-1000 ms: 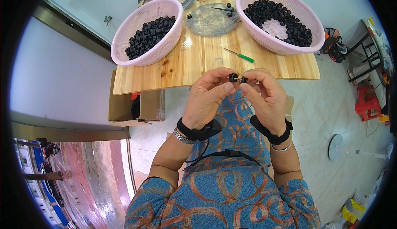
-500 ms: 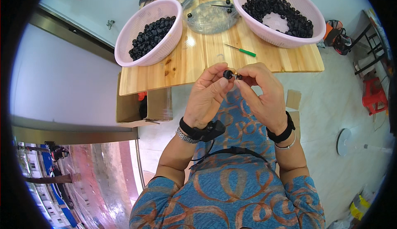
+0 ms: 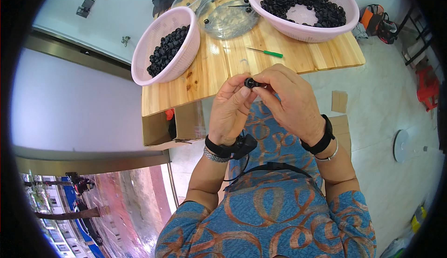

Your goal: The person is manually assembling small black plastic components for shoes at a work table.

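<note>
In front of the table's near edge, a small round black plastic part is pinched between both hands. My left hand grips it with thumb and fingers from the left side. From the right, my right hand closes thumb and fingertips around its other end. Whatever else the right fingertips hold is hidden. Just beyond the hands lies a screwdriver with a green handle. Similar black parts fill two pink baskets, the left one tilted and the right one larger.
A clear round plastic tray with a few black parts and a dark pointed tool stands between the baskets on the wooden table. Under the table's left side is a cardboard box. A red stool stands at right.
The right fingers have come closer to the left ones, and the gap with a shiny bit between two black pieces no longer shows. The whole view has shifted slightly.
</note>
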Demonstrator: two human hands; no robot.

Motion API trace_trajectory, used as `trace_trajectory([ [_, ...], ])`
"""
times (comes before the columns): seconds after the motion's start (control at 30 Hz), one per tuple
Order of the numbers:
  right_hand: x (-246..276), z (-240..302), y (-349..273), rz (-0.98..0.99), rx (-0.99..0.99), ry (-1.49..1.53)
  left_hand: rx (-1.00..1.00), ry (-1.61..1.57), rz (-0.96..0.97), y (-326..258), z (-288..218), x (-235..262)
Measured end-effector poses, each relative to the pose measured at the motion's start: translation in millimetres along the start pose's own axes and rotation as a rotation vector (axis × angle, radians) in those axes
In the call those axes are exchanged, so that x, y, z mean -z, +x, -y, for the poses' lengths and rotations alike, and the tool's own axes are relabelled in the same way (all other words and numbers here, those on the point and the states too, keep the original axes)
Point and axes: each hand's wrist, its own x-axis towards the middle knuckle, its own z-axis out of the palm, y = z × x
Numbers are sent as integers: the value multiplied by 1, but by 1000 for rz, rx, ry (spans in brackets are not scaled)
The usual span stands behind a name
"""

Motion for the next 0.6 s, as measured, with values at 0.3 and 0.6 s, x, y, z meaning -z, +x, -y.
trace_trajectory([
  [0.3,7,3,0,17,47,-27,-34,81,-30,-2,1,-2],
  [0.6,12,0,-1,16,21,11,-18,47,-33,-3,1,-7],
])
